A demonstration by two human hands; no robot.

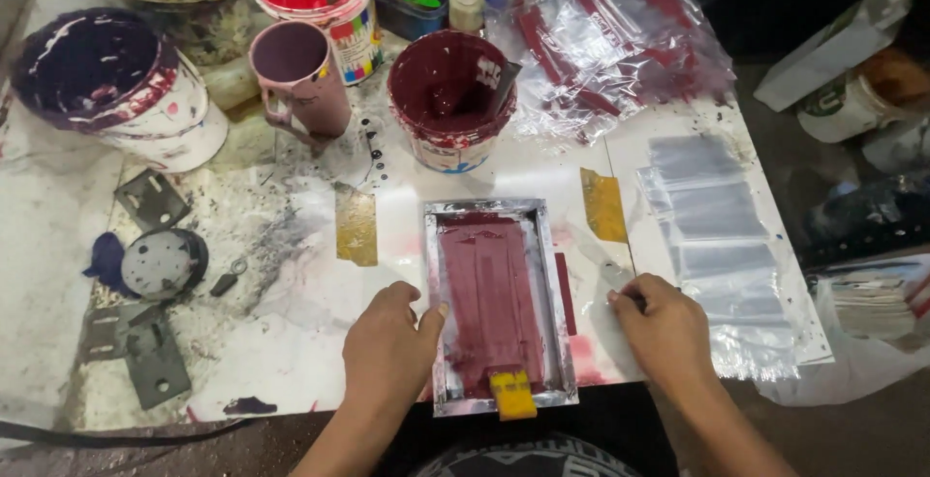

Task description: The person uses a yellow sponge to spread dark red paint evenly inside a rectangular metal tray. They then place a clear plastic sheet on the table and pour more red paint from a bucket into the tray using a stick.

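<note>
Now the printing step looks to be between passes: the small metal-framed screen point(496, 303), flooded with dark red ink, lies flat on the bench point(291, 341), a yellow squeegee point(512, 395) resting at its near edge. The left hand point(387, 346) steadies the frame's left side, fingers loosely curled, thumb touching. The right hand point(664, 327) pinches a clear plastic bag point(605, 269) beside the frame; swapping it calls for careful alignment.

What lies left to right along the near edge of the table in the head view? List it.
Grey metal plates → left hand → metal-framed printing screen covered in dark red ink → right hand → clear plastic sleeves.
</note>
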